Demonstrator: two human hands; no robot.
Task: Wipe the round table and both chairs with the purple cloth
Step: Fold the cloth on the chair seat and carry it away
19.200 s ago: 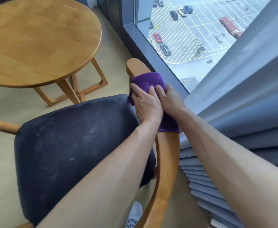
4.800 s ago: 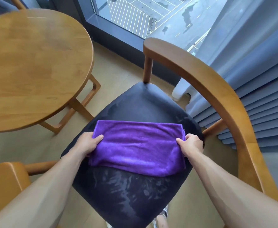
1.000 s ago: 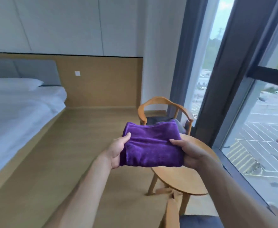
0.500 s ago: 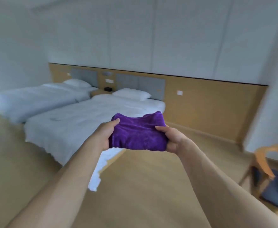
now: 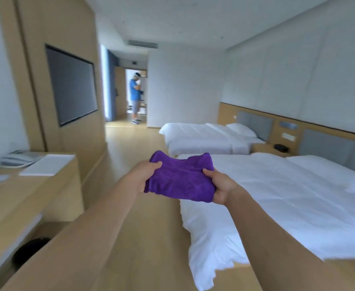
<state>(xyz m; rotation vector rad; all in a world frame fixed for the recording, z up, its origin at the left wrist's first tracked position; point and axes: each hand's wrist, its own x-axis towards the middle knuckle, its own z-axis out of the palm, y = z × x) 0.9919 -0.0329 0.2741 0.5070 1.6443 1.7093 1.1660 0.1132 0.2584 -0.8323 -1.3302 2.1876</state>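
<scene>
Purple folded cloth (image 5: 179, 179) remains gripped at its ends by left hand (image 5: 145, 175) and right hand (image 5: 218, 186), now held beside the near white bed (image 5: 288, 198), round table and chairs gone from view.

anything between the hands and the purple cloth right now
Nothing. The left hand and right hand both grip the folded purple cloth directly, one at each end, in mid-air over the floor.

A wooden desk (image 5: 25, 198) stands at the left, with a phone (image 5: 18, 158) and white pad (image 5: 47, 165) on top. Two white-made beds (image 5: 277, 198) stand right, pillows (image 5: 327, 173) at their far ends.
</scene>
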